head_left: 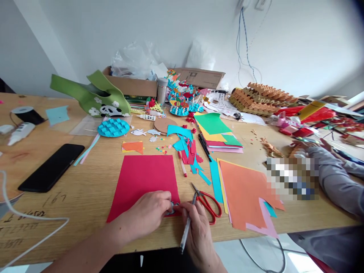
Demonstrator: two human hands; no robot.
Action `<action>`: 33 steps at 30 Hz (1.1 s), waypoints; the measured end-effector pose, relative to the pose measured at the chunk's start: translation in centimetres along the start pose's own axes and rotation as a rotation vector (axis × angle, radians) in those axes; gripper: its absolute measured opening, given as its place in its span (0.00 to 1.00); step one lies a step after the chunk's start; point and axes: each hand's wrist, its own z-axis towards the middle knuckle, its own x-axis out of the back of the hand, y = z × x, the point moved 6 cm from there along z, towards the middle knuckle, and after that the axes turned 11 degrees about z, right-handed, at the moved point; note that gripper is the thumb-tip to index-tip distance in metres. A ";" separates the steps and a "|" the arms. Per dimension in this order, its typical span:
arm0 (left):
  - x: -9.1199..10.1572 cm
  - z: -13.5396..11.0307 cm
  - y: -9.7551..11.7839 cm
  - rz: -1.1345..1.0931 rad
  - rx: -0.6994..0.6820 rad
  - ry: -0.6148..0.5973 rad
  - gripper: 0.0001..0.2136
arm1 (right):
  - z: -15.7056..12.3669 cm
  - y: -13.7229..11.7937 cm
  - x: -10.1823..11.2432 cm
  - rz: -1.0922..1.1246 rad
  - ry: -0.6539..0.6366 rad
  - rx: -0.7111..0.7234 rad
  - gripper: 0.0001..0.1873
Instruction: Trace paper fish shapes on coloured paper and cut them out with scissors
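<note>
My left hand (152, 208) has its fingers curled and presses a small paper cutout (172, 208) with a dark outline onto the lower right edge of a red sheet of paper (148, 176). The cutout's full shape is partly hidden by my fingers. In my right hand (198, 229) a pen (185, 233) is gripped at a slant, while its fingertips touch the cutout from the right. Red-handled scissors (216, 206) lie open just beyond my right hand. Several fish cutouts (138, 132) lie farther back.
Orange paper (241, 193) lies right, with a red pen (182, 163) and blue scraps (196, 165) beyond the red sheet. A black phone (52, 167) and white cable (34, 218) lie left. A green panda bag (99, 100) stands behind. A co-worker's sleeved arm (335, 178) reaches in right.
</note>
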 end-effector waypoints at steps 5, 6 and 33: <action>-0.8 -1.0 2.0 0.210 0.068 0.053 0.11 | -0.1 0.3 -0.2 -0.048 -0.023 -0.007 0.11; -1.2 -1.3 2.5 0.246 0.091 0.084 0.10 | 0.0 0.2 -0.2 -0.048 -0.021 -0.008 0.10; -6.7 -4.1 6.6 0.489 0.507 0.697 0.20 | 3.0 -1.7 0.9 0.157 -0.138 -0.052 0.15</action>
